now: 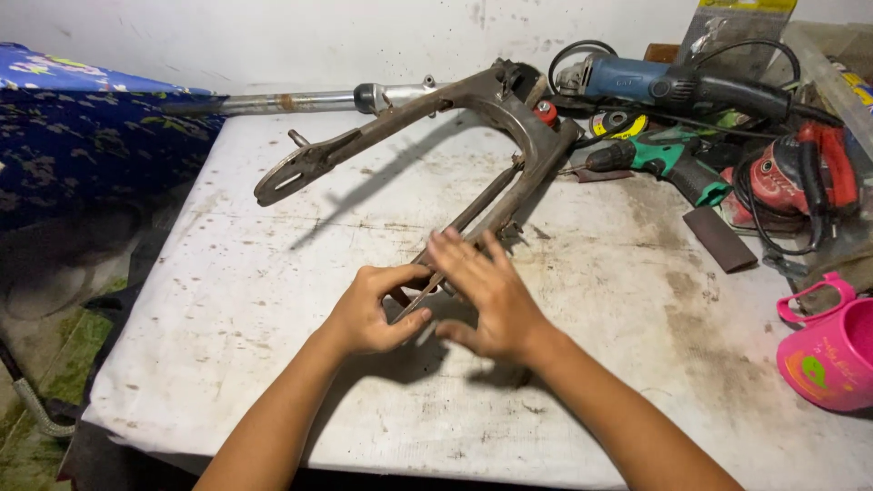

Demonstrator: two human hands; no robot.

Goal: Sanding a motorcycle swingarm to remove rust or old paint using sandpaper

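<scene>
**Two hands at the near end of a rusty metal frame**

The left hand (371, 309) has its fingers curled in, thumb and fingertips pinching a thin, flat metal strip (420, 295) that slants up toward the frame. The right hand (486, 295) lies just beside it, fingers straight and slightly spread, palm down over the near end of the metal frame (509, 123). The two hands almost touch; whether the right fingers press on the frame or merely rest on it cannot be told.

The frame is a forked piece of dull brown-grey steel, spotted with rust. One arm runs from under the hands up to a curved bend near the wall; the other arm stretches left from that bend and ends in a flat plate with a slot-shaped hole. A grey tube (300, 100) with a lighter collar pokes out to the left behind it. The frame lies near the middle of a white, stained and scratched table (236, 300).

Only one container shows: a pink plastic mug (832, 350) at the table's right edge, tipped on its side with its handle toward the hands; what is inside it cannot be seen.

Farther out, against the wall at the right, lie a blue angle grinder (655, 84), a green drill (668, 162), a red power tool (800, 177) with black cords, and a dark sanding block (720, 238). A blue flowered cloth (82, 136) hangs to the left of the table.
</scene>
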